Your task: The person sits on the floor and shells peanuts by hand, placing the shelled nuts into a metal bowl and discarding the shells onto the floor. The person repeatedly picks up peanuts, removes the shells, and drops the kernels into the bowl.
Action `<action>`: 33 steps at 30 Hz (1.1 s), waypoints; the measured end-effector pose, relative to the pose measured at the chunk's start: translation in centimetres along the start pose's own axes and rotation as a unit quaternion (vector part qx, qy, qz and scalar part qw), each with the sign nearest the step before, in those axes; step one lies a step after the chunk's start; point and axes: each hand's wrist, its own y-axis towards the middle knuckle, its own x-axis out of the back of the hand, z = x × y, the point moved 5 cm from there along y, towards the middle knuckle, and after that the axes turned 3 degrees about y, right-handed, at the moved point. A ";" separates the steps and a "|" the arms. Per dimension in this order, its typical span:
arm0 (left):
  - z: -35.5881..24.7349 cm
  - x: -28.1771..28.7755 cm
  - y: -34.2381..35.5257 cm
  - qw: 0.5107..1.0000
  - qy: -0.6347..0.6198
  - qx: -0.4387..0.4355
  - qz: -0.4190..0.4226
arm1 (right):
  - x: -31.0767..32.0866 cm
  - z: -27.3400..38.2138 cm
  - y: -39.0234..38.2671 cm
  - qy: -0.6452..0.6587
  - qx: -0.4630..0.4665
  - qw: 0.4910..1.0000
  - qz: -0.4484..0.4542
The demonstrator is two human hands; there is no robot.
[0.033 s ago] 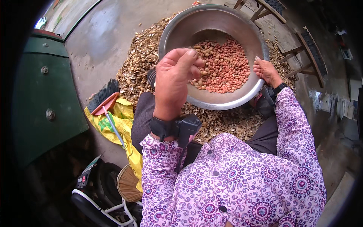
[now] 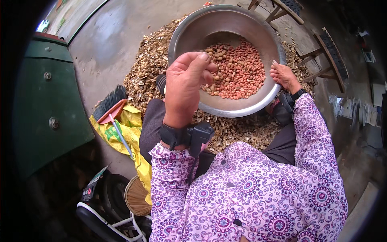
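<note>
A wide metal basin (image 2: pixel 242 109) rests in front of me, above a bed of broken peanut shells. Inside it lie reddish shelled peanuts (image 2: pixel 246 68), with tan unshelled peanuts (image 2: pixel 219 52) at their left side. My left hand (image 2: pixel 187 76) is raised over the basin's left part, closed in a pinch; what its fingertips hold, if anything, is hidden. Across the basin's right rim reaches my right hand (image 2: pixel 284 76), its fingers curled closed. I cannot make out anything in them, nor whether they touch the rim.
Peanut shells (image 2: pixel 147 60) spread around the basin. To the left lie a brush with a pink head (image 2: pixel 112 111), a yellow sack (image 2: pixel 133 149) and a straw broom (image 2: pixel 138 197), near a dark green metal box (image 2: pixel 48 97). Wooden stools (image 2: pixel 330 60) stand at right.
</note>
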 end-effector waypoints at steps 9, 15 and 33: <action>1.3 -0.7 0.7 1.000 0.024 0.015 0.006 | 0.4 -0.1 -1.0 0.044 0.027 0.999 -0.011; 0.7 -0.4 0.6 1.000 0.007 0.015 0.013 | -4.0 0.3 0.2 -0.217 0.083 0.973 -0.002; -0.7 2.9 -1.3 0.997 -0.040 -0.001 -0.071 | -18.5 -5.0 2.2 -0.554 0.406 0.715 0.130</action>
